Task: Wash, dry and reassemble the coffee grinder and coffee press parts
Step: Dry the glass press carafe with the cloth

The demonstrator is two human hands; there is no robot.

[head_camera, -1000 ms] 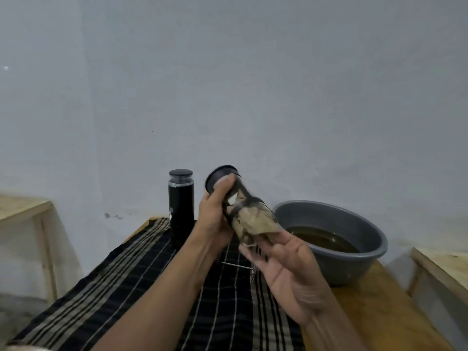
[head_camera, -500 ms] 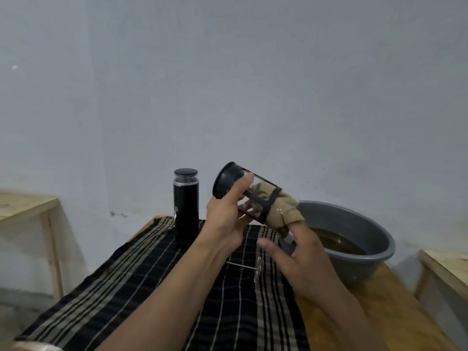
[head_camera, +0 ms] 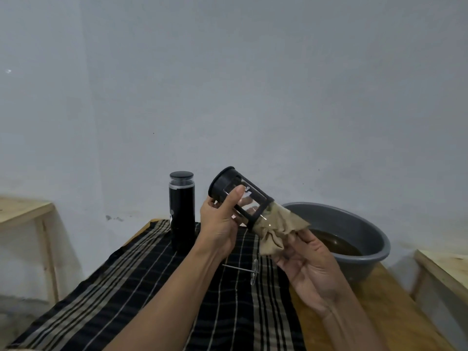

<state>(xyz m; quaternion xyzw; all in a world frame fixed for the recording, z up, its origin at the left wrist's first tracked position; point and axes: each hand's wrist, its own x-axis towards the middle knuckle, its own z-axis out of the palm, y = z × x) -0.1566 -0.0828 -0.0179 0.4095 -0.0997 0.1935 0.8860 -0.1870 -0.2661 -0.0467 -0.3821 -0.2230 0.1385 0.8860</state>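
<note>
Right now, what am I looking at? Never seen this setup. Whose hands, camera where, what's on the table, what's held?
No robot: a person's bare hands, filmed by one head-worn camera looking forward and down. The left hand grips a tilted glass coffee press beaker; the right hand holds a beige cloth stuffed into its open end, likely drying it. On the wooden table lies a striped cloth with a black grinder standing upright and a plunger lying flat. A grey basin of brown water sits to the right.

grinder (head_camera: 181, 211) upright left, basin (head_camera: 359, 224) right
</note>
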